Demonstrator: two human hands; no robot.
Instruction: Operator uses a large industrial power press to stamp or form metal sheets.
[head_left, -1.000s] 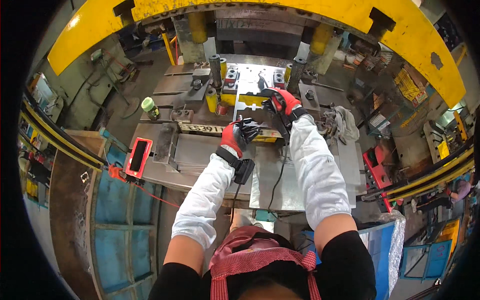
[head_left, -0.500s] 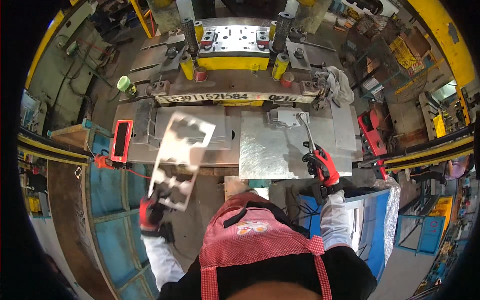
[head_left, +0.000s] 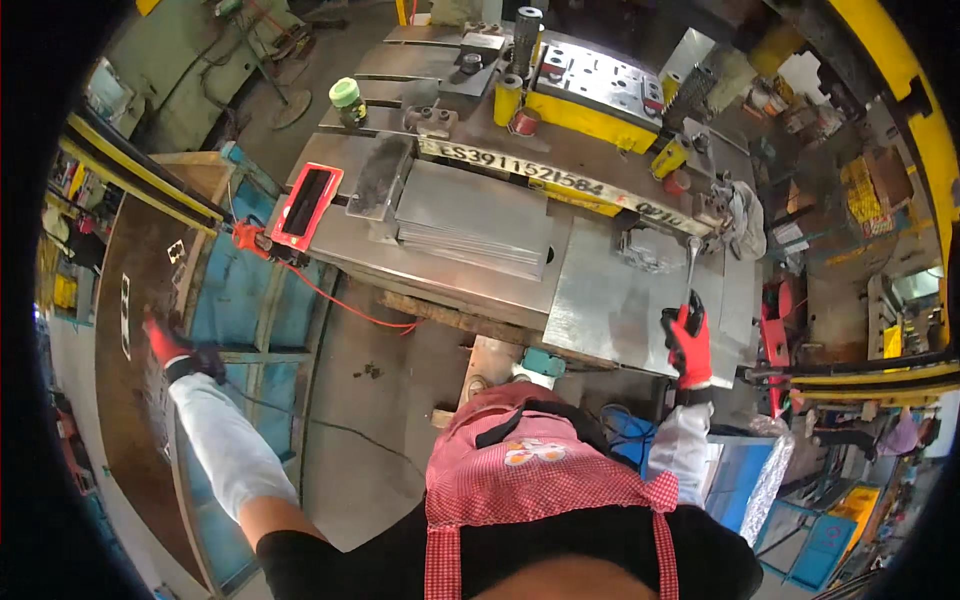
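My right hand (head_left: 690, 345), in a red and black glove, grips a slim metal hand tool with a rounded head (head_left: 692, 262). Its head lies beside a small pile of cut metal pieces (head_left: 652, 250) on a shiny metal plate (head_left: 600, 305). Out to the far left, my left hand (head_left: 170, 345) is gloved the same way and holds nothing, fingers stretched over a large brown-floored bin (head_left: 140, 430). A pale metal strip with cutouts (head_left: 125, 317) shows just beyond those fingers, apart from them.
A stack of flat metal sheets (head_left: 470, 225) sits left of the plate. Behind rises a press die (head_left: 600, 85) with yellow blocks. A red-framed phone-like device (head_left: 308, 205) and a green-lidded jar (head_left: 347, 100) stand at the left. A red cable (head_left: 350, 310) hangs below the bench.
My left hand has swung left and let go of the cut-out metal sheet. The view has turned left. My right hand still holds the tool near the cut pieces.
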